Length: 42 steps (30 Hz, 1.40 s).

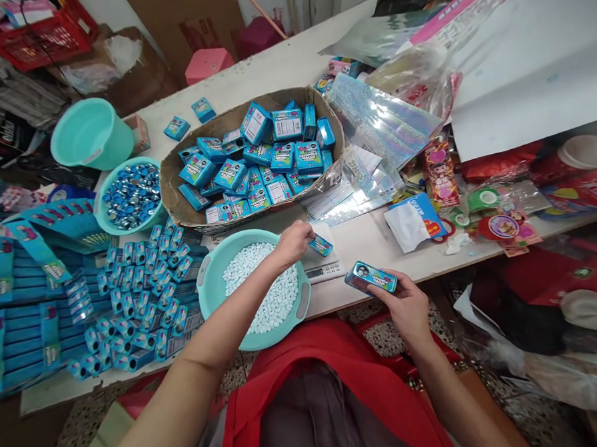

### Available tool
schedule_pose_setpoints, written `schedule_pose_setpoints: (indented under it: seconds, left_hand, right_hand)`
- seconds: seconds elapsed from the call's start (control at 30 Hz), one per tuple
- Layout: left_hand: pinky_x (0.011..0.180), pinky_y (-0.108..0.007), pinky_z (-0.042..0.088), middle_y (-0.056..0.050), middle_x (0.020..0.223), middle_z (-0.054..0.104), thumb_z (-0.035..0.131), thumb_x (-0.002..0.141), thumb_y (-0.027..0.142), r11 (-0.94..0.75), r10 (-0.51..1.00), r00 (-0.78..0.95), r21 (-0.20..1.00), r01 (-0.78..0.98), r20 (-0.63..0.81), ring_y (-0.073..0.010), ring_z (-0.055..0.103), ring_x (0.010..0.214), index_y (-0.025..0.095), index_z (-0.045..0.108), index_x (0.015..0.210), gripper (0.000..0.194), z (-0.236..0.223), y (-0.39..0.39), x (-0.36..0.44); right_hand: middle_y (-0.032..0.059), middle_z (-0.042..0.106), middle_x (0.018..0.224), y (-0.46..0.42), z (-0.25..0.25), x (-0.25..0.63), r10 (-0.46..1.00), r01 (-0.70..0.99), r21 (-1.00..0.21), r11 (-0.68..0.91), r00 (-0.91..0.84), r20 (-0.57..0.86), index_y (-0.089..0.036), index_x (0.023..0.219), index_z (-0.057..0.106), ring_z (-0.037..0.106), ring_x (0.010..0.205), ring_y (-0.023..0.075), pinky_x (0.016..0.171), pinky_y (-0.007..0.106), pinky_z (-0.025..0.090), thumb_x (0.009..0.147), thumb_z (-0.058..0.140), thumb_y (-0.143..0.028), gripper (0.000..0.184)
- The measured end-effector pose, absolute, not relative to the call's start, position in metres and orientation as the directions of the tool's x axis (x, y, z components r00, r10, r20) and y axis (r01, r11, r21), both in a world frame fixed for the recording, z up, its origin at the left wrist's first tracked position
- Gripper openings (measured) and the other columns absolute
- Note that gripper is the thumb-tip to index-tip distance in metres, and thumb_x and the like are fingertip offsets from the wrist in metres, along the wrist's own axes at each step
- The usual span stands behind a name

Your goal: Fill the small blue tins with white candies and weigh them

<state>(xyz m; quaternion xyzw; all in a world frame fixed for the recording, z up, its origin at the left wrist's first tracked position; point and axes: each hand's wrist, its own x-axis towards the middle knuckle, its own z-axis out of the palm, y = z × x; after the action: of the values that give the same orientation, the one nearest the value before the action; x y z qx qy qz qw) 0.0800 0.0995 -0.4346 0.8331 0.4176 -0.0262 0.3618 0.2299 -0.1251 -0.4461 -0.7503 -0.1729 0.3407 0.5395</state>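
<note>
My left hand (293, 244) reaches over the aqua basin (204, 282) of small white candies (270, 305). Its fingers are pinched together at the near end of a small blue candy box (321, 245), which lies on a white digital scale (331, 270). What the fingertips hold, if anything, is hidden. Beyond the table's front edge, my right hand (407, 304) grips a blue candy tin box (381, 279) lying tilted on its side. A round silvery piece shows at that box's left end.
Behind the basin stands a cardboard box (169, 190) heaped with blue candy boxes (257, 155). To the left are a bowl of shiny blue and silver round pieces (131, 195), rows of open-ended blue boxes (141, 285) and flat blue cartons (23, 318). Holographic sheets (373, 126) lie right.
</note>
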Motion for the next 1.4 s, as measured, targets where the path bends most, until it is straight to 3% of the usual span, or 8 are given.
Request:
schedule_pose_setpoints:
  seconds: [0.2,0.5,0.77,0.97,1.1,1.3,1.4]
  left_hand:
    - [0.068,-0.028,0.038,-0.005,0.095,0.054,0.048,0.079,0.007,-0.525,0.628,0.706,0.493,0.694,-0.326,-0.0174,0.054,0.082,0.021,0.064,0.093,0.025,-0.435,0.097,0.082]
    - [0.071,-0.027,0.040,-0.003,0.088,0.063,0.050,0.078,0.007,-0.522,0.634,0.731,0.559,0.644,-0.250,-0.0170,0.058,0.082,0.020,0.064,0.093,0.025,-0.433,0.101,0.081]
    - [0.072,-0.026,0.041,-0.002,0.083,0.067,0.048,0.077,0.011,-0.293,0.832,0.534,0.697,0.654,-0.151,-0.0149,0.058,0.076,0.018,0.066,0.083,0.020,-0.429,0.101,0.054]
    - [0.068,-0.027,0.044,-0.002,0.077,0.066,0.054,0.073,0.027,0.028,0.906,0.312,0.776,0.630,-0.285,-0.0156,0.059,0.069,0.018,0.064,0.081,0.015,-0.444,0.091,-0.003]
    - [0.069,-0.028,0.046,-0.003,0.078,0.066,0.054,0.072,0.030,0.110,0.897,0.279,0.784,0.611,-0.343,-0.0170,0.061,0.072,0.018,0.063,0.080,0.017,-0.452,0.084,-0.017]
    - [0.077,-0.029,0.046,-0.004,0.094,0.067,0.051,0.080,0.024,-0.114,0.880,0.400,0.704,0.701,-0.257,-0.0150,0.060,0.077,0.018,0.061,0.096,0.020,-0.438,0.080,0.013]
    - [0.089,-0.033,0.044,-0.008,0.121,0.058,0.054,0.080,0.019,-0.383,0.788,0.596,0.635,0.671,-0.154,-0.0192,0.056,0.102,0.020,0.053,0.119,0.040,-0.437,0.081,0.036]
  right_hand:
    - [0.0050,0.071,0.090,-0.129,-0.451,0.236,0.595,-0.098,-0.917,-0.387,0.733,-0.329,-0.018,0.092,0.067,0.065,0.082,0.0210,0.081,0.040,0.052,0.054,0.082,-0.039,0.045]
    - [0.0053,0.071,0.088,-0.126,-0.453,0.238,0.589,-0.097,-0.914,-0.394,0.737,-0.333,-0.017,0.094,0.067,0.065,0.079,0.0203,0.079,0.040,0.053,0.055,0.082,-0.039,0.047]
    - [0.0043,0.071,0.087,-0.127,-0.456,0.238,0.556,-0.111,-0.915,-0.389,0.764,-0.329,-0.017,0.095,0.067,0.065,0.079,0.0196,0.080,0.038,0.053,0.053,0.083,-0.037,0.048]
    - [0.0039,0.070,0.086,-0.128,-0.484,0.245,0.491,-0.114,-0.942,-0.316,0.830,-0.265,-0.017,0.096,0.066,0.064,0.077,0.0184,0.078,0.038,0.052,0.054,0.082,-0.037,0.049]
    - [0.0036,0.068,0.087,-0.116,-0.509,0.253,0.450,-0.080,-0.956,-0.282,0.869,-0.205,-0.016,0.096,0.063,0.063,0.078,0.0187,0.078,0.038,0.052,0.054,0.081,-0.038,0.051]
    - [0.0046,0.064,0.091,-0.100,-0.536,0.260,0.440,-0.023,-0.962,-0.273,0.886,-0.146,-0.014,0.097,0.058,0.062,0.083,0.0192,0.085,0.040,0.050,0.055,0.079,-0.042,0.055]
    - [0.0093,0.060,0.105,-0.104,-0.535,0.257,0.496,0.099,-0.942,-0.322,0.865,-0.078,-0.014,0.107,0.056,0.060,0.095,0.0223,0.089,0.043,0.048,0.061,0.077,-0.042,0.058]
